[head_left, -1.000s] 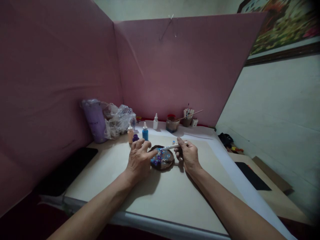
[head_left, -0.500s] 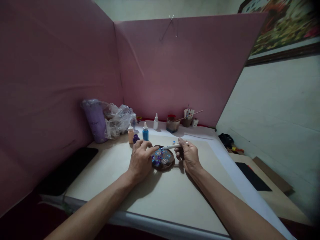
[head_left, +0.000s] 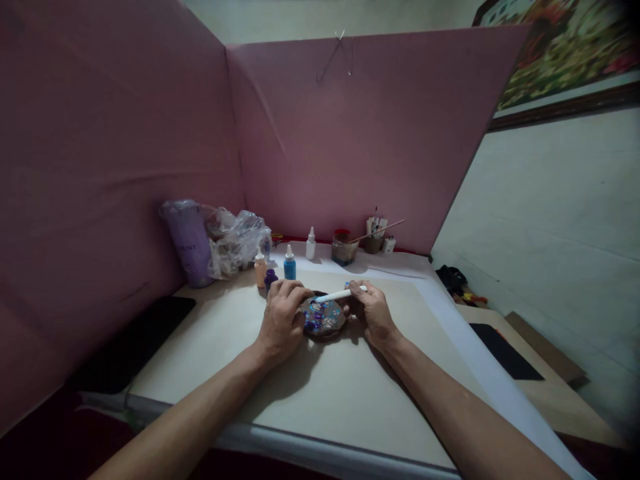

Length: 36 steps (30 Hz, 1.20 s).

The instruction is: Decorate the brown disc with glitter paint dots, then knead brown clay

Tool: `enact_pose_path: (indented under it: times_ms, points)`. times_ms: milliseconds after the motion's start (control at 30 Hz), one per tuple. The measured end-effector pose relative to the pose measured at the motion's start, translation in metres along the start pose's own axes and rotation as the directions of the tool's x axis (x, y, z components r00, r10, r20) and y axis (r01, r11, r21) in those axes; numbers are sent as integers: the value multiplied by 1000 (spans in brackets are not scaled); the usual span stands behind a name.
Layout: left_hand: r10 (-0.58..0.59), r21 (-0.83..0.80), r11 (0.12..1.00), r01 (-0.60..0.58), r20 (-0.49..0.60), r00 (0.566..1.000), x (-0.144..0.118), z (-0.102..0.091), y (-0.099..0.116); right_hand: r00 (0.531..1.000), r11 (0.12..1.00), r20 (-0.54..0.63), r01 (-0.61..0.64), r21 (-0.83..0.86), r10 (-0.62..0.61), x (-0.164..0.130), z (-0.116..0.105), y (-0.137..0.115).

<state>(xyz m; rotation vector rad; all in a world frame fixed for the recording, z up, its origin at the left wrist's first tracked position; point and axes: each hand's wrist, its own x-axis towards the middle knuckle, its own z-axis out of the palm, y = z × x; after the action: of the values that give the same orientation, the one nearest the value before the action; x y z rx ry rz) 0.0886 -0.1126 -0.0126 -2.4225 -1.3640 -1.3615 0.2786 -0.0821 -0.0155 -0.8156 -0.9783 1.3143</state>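
A round brown disc (head_left: 327, 327) with blue, purple and silvery glittering patches lies on the pale table covering. My left hand (head_left: 284, 320) holds it by its left edge, thumb and fingers curled against the rim. Between the thumb and fingers of my right hand (head_left: 373, 312) is a slim white pen-shaped tool (head_left: 340, 295). Its tip points left and meets the disc's upper part, or hovers just over it. Part of a small blue-and-white item (head_left: 347, 285) shows behind my right fingers. Just beyond my left hand stands an open purple paint bottle (head_left: 271, 277).
Blue (head_left: 290, 265), peach (head_left: 260, 270) and white (head_left: 311, 245) nozzle bottles stand behind the disc. Farther back are a murky jar (head_left: 345, 251) with a brush across it and a brush holder (head_left: 374, 244). A purple tumbler (head_left: 189, 243) and crumpled plastic bag (head_left: 237, 243) stand left, by pink partitions.
My right hand has moved slightly left and closer to the disc. The white tool's tip has shifted left across the disc's upper part. My left hand keeps its hold.
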Motion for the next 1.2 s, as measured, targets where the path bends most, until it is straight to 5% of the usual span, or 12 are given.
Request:
enact_pose_path:
  times_ms: [767, 1000, 1200]
  points:
    - [-2, 3, 1000, 2, -21, 1000, 1, 2, -3, 998, 998, 27, 62, -9, -62, 1, -2, -1]
    - [-22, 53, 998, 21, 13, 1000, -2, 5, -7, 982, 988, -135, 143, 55, -134, 4, -5, -3]
    - [-19, 176, 984, 5, 80, 997, -3, 6, -7, 982, 991, -159, 112, 69, -100, 5, -5, -2]
